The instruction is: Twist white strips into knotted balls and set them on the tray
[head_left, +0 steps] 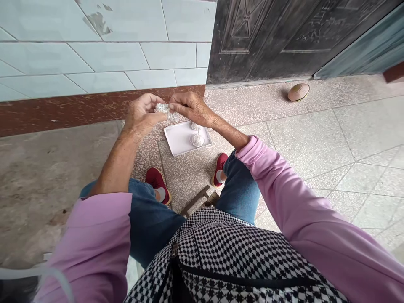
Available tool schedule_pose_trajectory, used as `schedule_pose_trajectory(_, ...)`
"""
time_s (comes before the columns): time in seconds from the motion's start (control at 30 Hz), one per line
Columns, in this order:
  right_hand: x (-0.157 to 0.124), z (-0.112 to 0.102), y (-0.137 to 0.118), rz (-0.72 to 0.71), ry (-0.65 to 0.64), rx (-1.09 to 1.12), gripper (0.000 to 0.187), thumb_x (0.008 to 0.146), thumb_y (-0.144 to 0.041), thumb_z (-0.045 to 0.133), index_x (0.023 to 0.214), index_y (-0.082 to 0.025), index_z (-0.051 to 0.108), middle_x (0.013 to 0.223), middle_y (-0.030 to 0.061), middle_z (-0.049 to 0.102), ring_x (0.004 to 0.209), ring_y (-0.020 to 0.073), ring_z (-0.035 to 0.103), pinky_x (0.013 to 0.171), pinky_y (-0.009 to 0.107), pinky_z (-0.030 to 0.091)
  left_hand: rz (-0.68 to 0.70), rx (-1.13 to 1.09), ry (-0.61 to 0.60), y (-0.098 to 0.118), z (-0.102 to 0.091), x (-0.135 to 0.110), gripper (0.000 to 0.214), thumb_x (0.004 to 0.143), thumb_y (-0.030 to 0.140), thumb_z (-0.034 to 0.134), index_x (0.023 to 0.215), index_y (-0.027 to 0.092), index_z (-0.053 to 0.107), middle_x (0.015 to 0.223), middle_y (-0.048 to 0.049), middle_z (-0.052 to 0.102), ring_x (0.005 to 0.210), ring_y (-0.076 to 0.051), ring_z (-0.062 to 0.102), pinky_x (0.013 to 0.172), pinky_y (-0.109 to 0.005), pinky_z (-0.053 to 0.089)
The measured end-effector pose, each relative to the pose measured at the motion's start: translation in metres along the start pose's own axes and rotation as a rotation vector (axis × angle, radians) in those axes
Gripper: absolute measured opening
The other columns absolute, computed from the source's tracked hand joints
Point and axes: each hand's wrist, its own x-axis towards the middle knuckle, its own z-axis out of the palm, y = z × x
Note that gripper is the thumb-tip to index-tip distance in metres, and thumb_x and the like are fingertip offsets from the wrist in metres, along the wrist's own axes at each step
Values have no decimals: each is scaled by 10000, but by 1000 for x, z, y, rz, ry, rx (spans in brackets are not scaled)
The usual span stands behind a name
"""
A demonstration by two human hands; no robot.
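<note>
Both of my hands are raised above my knees and meet over a small crumpled silvery-white wad (162, 109). My left hand (142, 116) curls its fingers around the wad. My right hand (189, 107) pinches the wad's right side with fingertips pressed together. Below them on the floor lies a white rectangular tray (179, 139) with a small whitish ball (197, 139) on its right part and another small piece partly hidden behind my right wrist.
I sit low with red shoes (157, 180) on a speckled stone floor, wooden stool (202, 198) between my legs. A tiled wall with a red-brown base runs at left, a dark door at right. A round pinkish object (298, 92) lies by the doorstep.
</note>
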Motion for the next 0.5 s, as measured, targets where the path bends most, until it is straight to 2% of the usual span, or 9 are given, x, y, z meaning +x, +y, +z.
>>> schedule_pose_trajectory(0.1,1,-6,-2,35,55,15,573,1325,-606,657,852,-287,605,851,30,690,1033,215,663,946,371,533,-37,-44,-67,9,1,-7,398,611,215,911,1005,212,854,867,-48,836,753,-210,660,684,-323,571)
schedule_pose_trajectory(0.27,3,-7,-2,80,67,81,473,1269,-436,683,849,-302,512,838,16,637,985,210,576,920,385,501,-66,-182,-199,21,4,-15,389,634,282,966,1009,221,881,916,-88,850,769,-218,700,642,-314,603)
schedule_pose_trajectory(0.37,7,-4,3,120,69,132,565,1253,-599,716,819,-322,486,779,20,597,993,232,571,897,413,491,-85,-270,-184,24,4,-17,475,628,285,986,1078,250,839,1040,-107,881,810,-247,788,607,-318,641)
schedule_pose_trajectory(0.5,17,0,12,137,53,227,648,1222,-756,700,798,-332,455,733,-14,496,921,205,528,845,408,463,-143,-319,-179,28,6,-20,580,613,289,1007,1155,262,800,1041,-76,880,666,-239,799,484,-292,567)
